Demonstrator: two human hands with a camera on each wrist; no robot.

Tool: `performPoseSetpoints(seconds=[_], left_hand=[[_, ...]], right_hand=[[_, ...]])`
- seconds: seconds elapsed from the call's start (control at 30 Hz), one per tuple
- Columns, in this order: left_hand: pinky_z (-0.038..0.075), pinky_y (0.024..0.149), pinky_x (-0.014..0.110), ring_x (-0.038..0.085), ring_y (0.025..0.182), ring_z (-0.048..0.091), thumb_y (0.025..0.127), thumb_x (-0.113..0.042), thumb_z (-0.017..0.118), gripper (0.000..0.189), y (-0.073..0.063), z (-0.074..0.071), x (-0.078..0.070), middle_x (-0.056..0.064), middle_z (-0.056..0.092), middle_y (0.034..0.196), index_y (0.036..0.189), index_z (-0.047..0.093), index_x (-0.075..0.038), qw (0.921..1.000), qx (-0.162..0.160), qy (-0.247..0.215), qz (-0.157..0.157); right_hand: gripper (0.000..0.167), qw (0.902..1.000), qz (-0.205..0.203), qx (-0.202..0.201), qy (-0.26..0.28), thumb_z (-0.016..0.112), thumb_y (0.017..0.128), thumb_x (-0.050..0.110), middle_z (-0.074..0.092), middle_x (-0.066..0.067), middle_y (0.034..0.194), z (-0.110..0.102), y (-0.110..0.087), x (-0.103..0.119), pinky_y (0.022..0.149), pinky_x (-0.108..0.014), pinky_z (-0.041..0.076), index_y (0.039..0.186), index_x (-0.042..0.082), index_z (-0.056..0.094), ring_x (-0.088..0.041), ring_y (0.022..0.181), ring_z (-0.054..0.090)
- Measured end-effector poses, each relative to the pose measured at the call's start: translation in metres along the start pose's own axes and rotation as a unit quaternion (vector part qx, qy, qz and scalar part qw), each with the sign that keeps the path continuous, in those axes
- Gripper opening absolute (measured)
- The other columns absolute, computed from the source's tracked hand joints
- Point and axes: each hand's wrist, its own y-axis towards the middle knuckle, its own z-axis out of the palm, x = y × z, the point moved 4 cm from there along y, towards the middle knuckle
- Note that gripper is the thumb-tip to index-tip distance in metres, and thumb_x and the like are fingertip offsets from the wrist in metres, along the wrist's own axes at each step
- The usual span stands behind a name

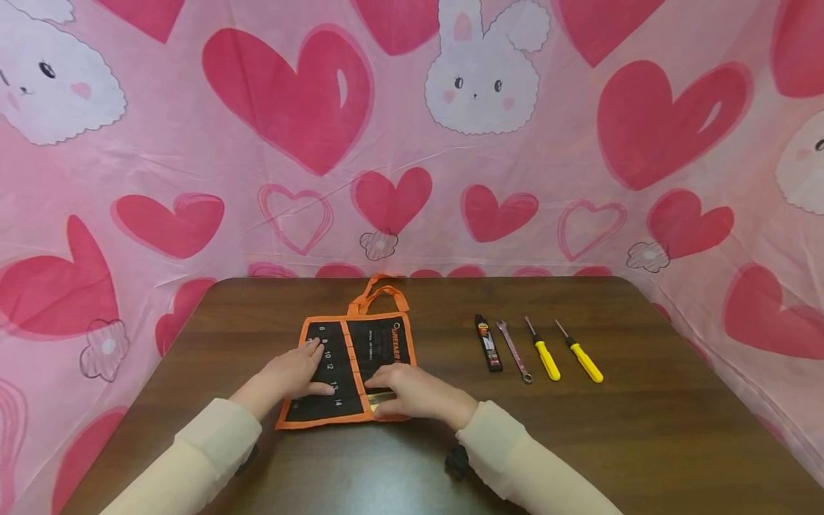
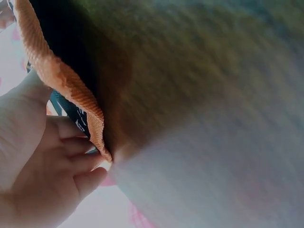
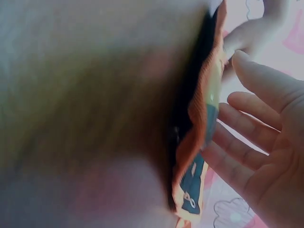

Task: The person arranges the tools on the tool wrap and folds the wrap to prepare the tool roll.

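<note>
A black tool roll (image 1: 341,390) with orange edging lies unfolded on the table, with white size numbers printed down its left part. My left hand (image 1: 291,372) rests on that left part, fingers spread. My right hand (image 1: 415,393) is over the roll's lower right part, with its thumb apart from the other fingers. Between them shows a shiny yellowish patch (image 1: 381,400), whose kind I cannot tell. In the right wrist view the right hand (image 3: 266,137) has loosely straight fingers beside the orange edge (image 3: 199,104). In the left wrist view the left hand's fingers (image 2: 88,164) are against the edging.
Orange straps (image 1: 386,290) extend from the roll's far edge. To the right lie a dark packaged item (image 1: 488,343), a combination wrench (image 1: 514,350) and two yellow-handled screwdrivers (image 1: 546,357). A pink heart-print cloth (image 1: 399,143) hangs behind the brown table (image 1: 644,436).
</note>
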Motion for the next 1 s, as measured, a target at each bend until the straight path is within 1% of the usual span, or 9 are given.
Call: performPoseSetpoints(seconds=[0.17, 0.27, 0.37, 0.47, 0.6, 0.77, 0.9, 0.93, 1.0], left_hand=[[0.021, 0.104, 0.052, 0.042, 0.130, 0.025, 0.079, -0.055, 0.062, 0.091, -0.002, -0.001, -0.002, 0.030, 0.029, 0.140, 0.135, 0.034, 0.012, 1.0000, 0.004, -0.002, 0.003], [0.020, 0.104, 0.053, 0.042, 0.131, 0.024, 0.080, -0.055, 0.061, 0.091, -0.003, -0.001, -0.002, 0.030, 0.028, 0.141, 0.135, 0.033, 0.012, 1.0000, 0.008, -0.002, 0.005], [0.020, 0.104, 0.054, 0.042, 0.131, 0.023, 0.080, -0.054, 0.061, 0.091, -0.004, 0.000, -0.003, 0.030, 0.027, 0.141, 0.135, 0.032, 0.013, 0.9999, 0.008, -0.007, 0.008], [0.019, 0.104, 0.054, 0.043, 0.131, 0.022, 0.081, -0.053, 0.061, 0.091, -0.005, 0.000, -0.002, 0.030, 0.025, 0.142, 0.136, 0.031, 0.013, 0.9998, 0.007, -0.011, 0.011], [0.019, 0.105, 0.053, 0.042, 0.132, 0.021, 0.082, -0.053, 0.060, 0.091, -0.004, 0.001, -0.002, 0.030, 0.024, 0.143, 0.137, 0.030, 0.012, 0.9998, 0.007, -0.014, 0.011], [0.020, 0.104, 0.053, 0.042, 0.132, 0.022, 0.081, -0.054, 0.060, 0.091, -0.005, 0.002, 0.000, 0.029, 0.025, 0.143, 0.137, 0.030, 0.012, 0.9998, 0.006, -0.014, 0.012], [0.021, 0.104, 0.053, 0.041, 0.131, 0.023, 0.080, -0.056, 0.059, 0.092, -0.005, 0.003, 0.000, 0.029, 0.026, 0.142, 0.137, 0.031, 0.011, 0.9998, 0.004, -0.012, 0.013], [0.021, 0.104, 0.053, 0.041, 0.131, 0.023, 0.080, -0.056, 0.059, 0.092, -0.005, 0.003, 0.000, 0.029, 0.026, 0.142, 0.137, 0.031, 0.011, 0.9998, 0.003, -0.013, 0.013], [0.021, 0.104, 0.053, 0.041, 0.131, 0.023, 0.080, -0.056, 0.059, 0.092, -0.005, 0.003, 0.000, 0.029, 0.026, 0.142, 0.137, 0.031, 0.011, 0.9998, 0.002, -0.012, 0.014]], right_hand=[[0.041, 0.9994, 0.032, -0.015, 0.002, 0.071, 0.082, 0.029, 0.062, 0.001, 0.111, -0.012, -0.006, -0.006, 0.088, -0.024, 0.044, 0.117, 0.008, 0.065, -0.009, 0.100, 0.055], [0.041, 0.9980, 0.057, -0.026, 0.009, 0.071, 0.082, 0.027, 0.061, -0.002, 0.113, -0.021, -0.011, -0.013, 0.090, -0.029, 0.044, 0.117, 0.007, 0.064, -0.013, 0.103, 0.055], [0.040, 0.9963, 0.072, -0.045, 0.013, 0.070, 0.083, 0.026, 0.061, -0.005, 0.114, -0.030, -0.018, -0.022, 0.090, -0.033, 0.045, 0.117, 0.006, 0.064, -0.017, 0.104, 0.055], [0.041, 0.9934, 0.086, -0.071, 0.028, 0.069, 0.084, 0.023, 0.061, -0.008, 0.112, -0.040, -0.026, -0.034, 0.084, -0.034, 0.048, 0.119, 0.003, 0.062, -0.019, 0.099, 0.057], [0.043, 0.9853, 0.113, -0.113, 0.061, 0.069, 0.084, 0.022, 0.060, -0.010, 0.111, -0.051, -0.037, -0.052, 0.081, -0.037, 0.050, 0.121, 0.001, 0.059, -0.022, 0.097, 0.058], [0.052, 0.9736, 0.153, -0.148, 0.083, 0.070, 0.082, 0.027, 0.059, -0.013, 0.115, -0.062, -0.048, -0.070, 0.086, -0.043, 0.047, 0.126, 0.002, 0.055, -0.028, 0.103, 0.056], [0.058, 0.9649, 0.184, -0.168, 0.084, 0.070, 0.081, 0.032, 0.056, -0.013, 0.122, -0.069, -0.058, -0.082, 0.089, -0.045, 0.045, 0.129, 0.005, 0.053, -0.029, 0.107, 0.054], [0.058, 0.9630, 0.190, -0.174, 0.080, 0.070, 0.081, 0.033, 0.056, -0.013, 0.123, -0.071, -0.060, -0.085, 0.091, -0.048, 0.042, 0.130, 0.006, 0.052, -0.028, 0.107, 0.054], [0.059, 0.9605, 0.193, -0.185, 0.077, 0.070, 0.082, 0.034, 0.055, -0.014, 0.124, -0.074, -0.065, -0.091, 0.091, -0.050, 0.041, 0.130, 0.005, 0.052, -0.029, 0.108, 0.054]])
